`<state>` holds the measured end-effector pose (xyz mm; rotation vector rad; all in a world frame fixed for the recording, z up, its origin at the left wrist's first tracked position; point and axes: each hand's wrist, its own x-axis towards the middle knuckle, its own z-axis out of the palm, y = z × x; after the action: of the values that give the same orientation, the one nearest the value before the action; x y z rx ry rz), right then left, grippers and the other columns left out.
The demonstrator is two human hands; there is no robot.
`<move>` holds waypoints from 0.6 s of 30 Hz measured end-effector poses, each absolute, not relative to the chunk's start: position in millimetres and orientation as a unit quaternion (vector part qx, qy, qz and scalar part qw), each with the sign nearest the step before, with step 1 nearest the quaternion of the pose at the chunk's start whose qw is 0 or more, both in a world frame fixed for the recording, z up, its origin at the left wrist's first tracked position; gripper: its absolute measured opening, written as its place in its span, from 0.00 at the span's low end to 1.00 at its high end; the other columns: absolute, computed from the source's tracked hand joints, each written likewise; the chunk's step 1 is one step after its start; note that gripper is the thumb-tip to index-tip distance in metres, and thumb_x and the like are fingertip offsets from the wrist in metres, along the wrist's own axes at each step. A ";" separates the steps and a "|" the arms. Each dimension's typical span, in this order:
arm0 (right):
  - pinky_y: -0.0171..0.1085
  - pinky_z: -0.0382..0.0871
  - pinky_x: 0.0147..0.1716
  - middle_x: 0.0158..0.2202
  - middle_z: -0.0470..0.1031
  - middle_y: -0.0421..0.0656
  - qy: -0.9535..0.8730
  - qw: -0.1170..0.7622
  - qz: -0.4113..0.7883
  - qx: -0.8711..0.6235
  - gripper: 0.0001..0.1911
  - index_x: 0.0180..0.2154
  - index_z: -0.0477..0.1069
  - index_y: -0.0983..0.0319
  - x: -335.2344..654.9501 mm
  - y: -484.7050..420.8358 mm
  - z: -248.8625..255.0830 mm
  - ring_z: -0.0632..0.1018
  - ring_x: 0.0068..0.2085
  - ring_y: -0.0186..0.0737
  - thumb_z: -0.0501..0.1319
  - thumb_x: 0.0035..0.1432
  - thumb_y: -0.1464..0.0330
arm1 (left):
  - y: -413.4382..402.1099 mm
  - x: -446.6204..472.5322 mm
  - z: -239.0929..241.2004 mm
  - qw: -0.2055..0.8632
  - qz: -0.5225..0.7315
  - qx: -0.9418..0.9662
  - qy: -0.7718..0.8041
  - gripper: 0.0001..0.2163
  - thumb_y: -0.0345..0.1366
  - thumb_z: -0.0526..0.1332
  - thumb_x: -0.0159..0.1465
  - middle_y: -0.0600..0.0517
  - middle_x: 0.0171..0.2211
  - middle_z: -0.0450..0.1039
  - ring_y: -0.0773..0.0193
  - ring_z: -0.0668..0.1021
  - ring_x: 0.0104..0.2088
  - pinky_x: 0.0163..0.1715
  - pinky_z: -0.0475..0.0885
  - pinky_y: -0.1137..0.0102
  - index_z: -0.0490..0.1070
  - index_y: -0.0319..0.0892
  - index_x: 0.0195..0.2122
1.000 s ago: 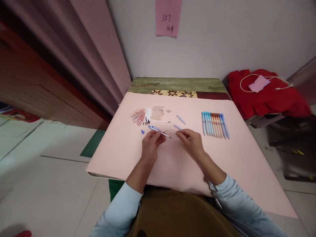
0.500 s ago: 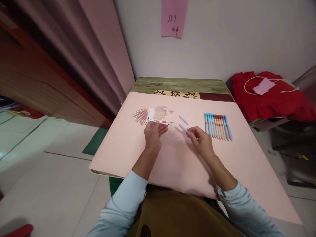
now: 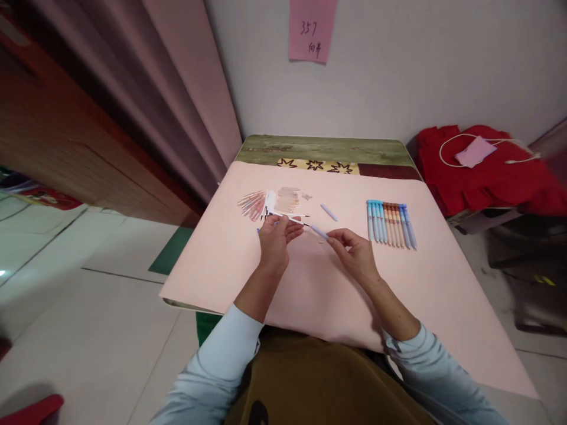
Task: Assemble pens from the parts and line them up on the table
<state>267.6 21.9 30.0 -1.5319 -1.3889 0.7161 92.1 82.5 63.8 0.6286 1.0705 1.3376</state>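
My left hand [image 3: 275, 239] pinches a thin white pen refill [image 3: 293, 220] whose dark tip points right. My right hand [image 3: 354, 251] holds a pale lavender pen barrel [image 3: 319, 232] between thumb and fingers. The refill's tip is at the barrel's left end; whether it has entered, I cannot tell. Just beyond lies another lavender barrel piece [image 3: 329, 212]. Close behind my left hand are white refills [image 3: 270, 202], clear and peach pen parts [image 3: 287, 199], and a fan of pinkish parts [image 3: 253, 204]. A small pile of tiny metallic-looking pieces [image 3: 306, 196] sits beside them.
A row of several pens [image 3: 390, 224] with blue, brown and violet tops lies at the right of the pink-covered table [image 3: 425, 307]. Beyond the table's right side, a red cloth [image 3: 491, 183] carries a white cable and pink paper [image 3: 476, 151]. A curtain [image 3: 177, 71] hangs at left.
My right hand has moved left with the lavender barrel, bringing its end to the refill's tip. My left hand stays nearly in place.
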 end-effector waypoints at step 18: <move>0.36 0.70 0.37 0.32 0.79 0.41 -0.577 0.468 0.333 -0.580 0.12 0.38 0.77 0.59 255.9 19.1 33.3 0.76 0.33 0.37 0.64 0.55 0.60 | 65.3 105.0 70.0 0.600 0.514 0.394 0.469 0.09 0.36 0.68 0.55 0.49 0.30 0.79 0.63 0.79 0.33 0.41 0.72 0.65 0.67 0.42 0.27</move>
<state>255.9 19.1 33.3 -1.4234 -1.4161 0.8178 105.0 65.3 70.0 0.9143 1.0872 1.1921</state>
